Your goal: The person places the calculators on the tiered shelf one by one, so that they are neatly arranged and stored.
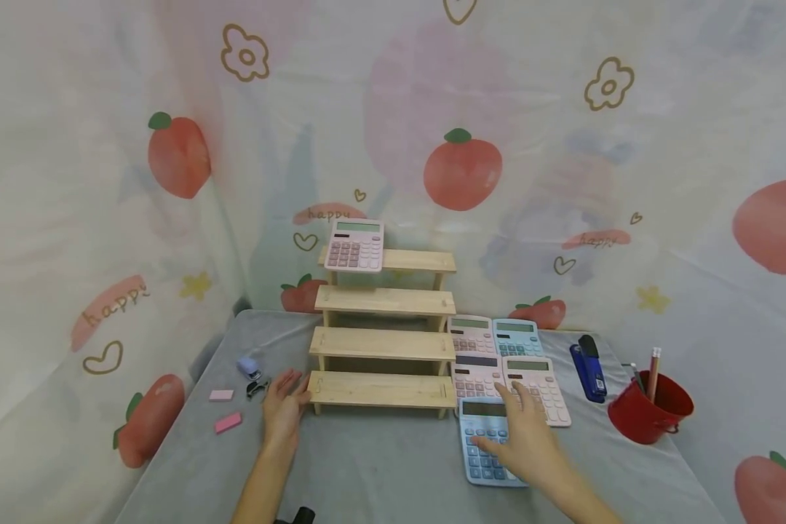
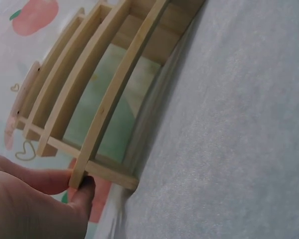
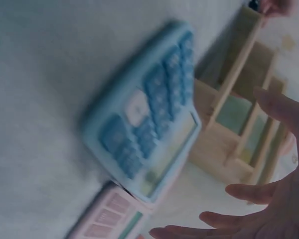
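Note:
A four-step wooden display rack stands at the back of the table. My left hand is at the left end of its lowest step, and in the left wrist view thumb and finger pinch that board end. My right hand hovers with spread fingers over a blue calculator, covering part of its keys. In the right wrist view the hand holds nothing, beside the calculator. Behind it lie a pink calculator and a white one.
A pink calculator leans on the rack's top step. Farther back lie another pink calculator and a light blue one. To the right are a blue stapler and a red bucket with pencils; two pink erasers lie left.

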`<action>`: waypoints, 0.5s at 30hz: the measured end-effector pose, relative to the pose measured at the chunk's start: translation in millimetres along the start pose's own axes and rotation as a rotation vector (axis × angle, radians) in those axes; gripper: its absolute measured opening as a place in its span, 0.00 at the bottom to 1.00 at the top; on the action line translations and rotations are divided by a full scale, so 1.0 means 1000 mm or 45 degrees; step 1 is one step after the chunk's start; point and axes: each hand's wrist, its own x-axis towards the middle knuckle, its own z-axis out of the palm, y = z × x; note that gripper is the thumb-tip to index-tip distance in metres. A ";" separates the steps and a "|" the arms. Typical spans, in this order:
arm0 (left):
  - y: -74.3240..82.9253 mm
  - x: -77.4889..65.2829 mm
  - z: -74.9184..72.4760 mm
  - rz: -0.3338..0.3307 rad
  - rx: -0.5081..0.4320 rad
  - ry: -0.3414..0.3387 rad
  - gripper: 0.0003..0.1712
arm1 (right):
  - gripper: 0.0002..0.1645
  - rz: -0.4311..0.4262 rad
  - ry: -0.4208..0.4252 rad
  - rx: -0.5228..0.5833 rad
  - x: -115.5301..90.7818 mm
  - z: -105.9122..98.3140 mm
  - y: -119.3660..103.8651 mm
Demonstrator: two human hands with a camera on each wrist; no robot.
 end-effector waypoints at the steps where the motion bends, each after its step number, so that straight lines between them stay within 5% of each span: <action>1: 0.000 -0.001 -0.001 0.002 -0.004 0.003 0.44 | 0.69 0.001 -0.024 -0.004 -0.004 0.005 0.003; 9: -0.003 -0.002 -0.003 0.008 0.013 -0.003 0.44 | 0.83 0.151 -0.253 -0.008 -0.022 0.043 0.013; 15: -0.002 -0.003 -0.002 0.020 0.023 -0.011 0.44 | 0.86 0.175 -0.284 -0.019 -0.026 0.057 0.010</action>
